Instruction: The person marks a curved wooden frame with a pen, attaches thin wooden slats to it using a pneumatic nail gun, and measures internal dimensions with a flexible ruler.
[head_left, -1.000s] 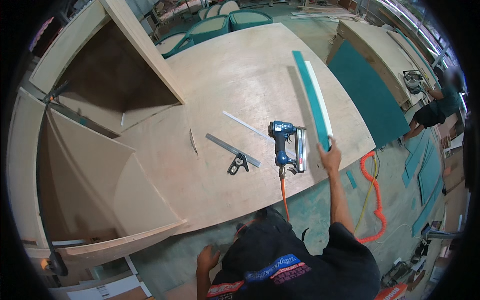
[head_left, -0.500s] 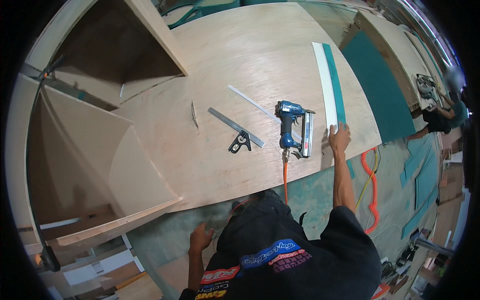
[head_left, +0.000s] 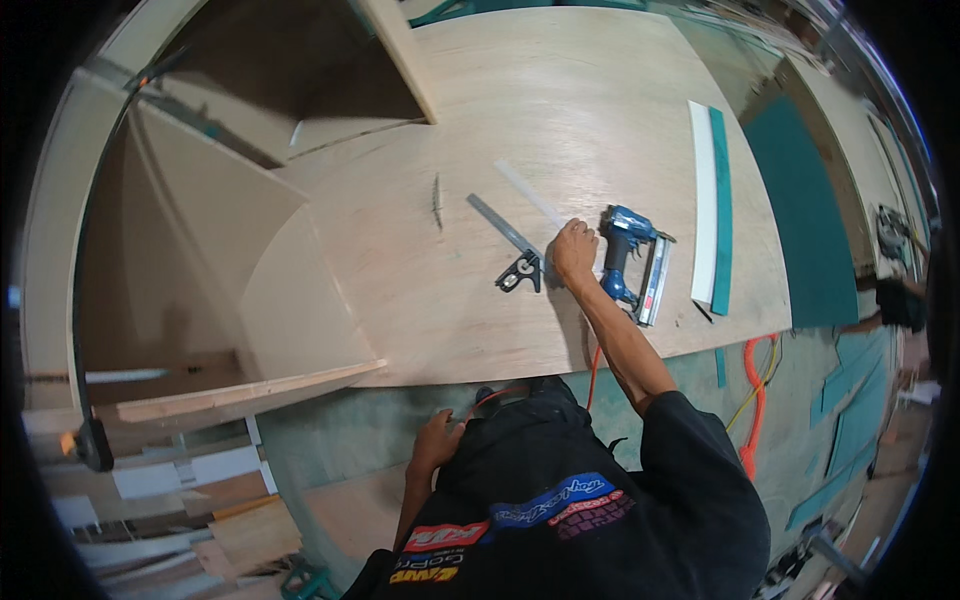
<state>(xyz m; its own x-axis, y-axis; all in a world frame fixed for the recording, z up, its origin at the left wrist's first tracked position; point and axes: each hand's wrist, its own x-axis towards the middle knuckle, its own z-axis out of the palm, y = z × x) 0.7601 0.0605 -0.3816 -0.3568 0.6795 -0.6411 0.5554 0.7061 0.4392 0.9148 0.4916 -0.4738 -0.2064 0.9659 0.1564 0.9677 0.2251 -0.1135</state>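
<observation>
My right hand (head_left: 575, 252) reaches over the plywood panel (head_left: 400, 330). Its fingers are closed on a thin white strip (head_left: 528, 190), part of which is hidden under the hand. Just left of that hand lies a combination square (head_left: 505, 222) with a black head. Right beside the hand, a blue nail gun (head_left: 628, 235) rests on its side, partly behind my forearm. My left hand (head_left: 437, 440) hangs low by my waist, its fingers loosely bent and holding nothing that I can see.
White and teal strips (head_left: 712, 210) lie at the panel's right side. A wooden cabinet frame (head_left: 220, 395) stands at the left, with a row of nails (head_left: 436, 200) near it. A coiled orange hose (head_left: 755, 400) hangs off the right edge. Another person (head_left: 895, 300) is at the far right.
My right hand has left the white and teal strips and moved left to the thin white strip, closing on it. My left hand has come up slightly. The whole view has shifted.
</observation>
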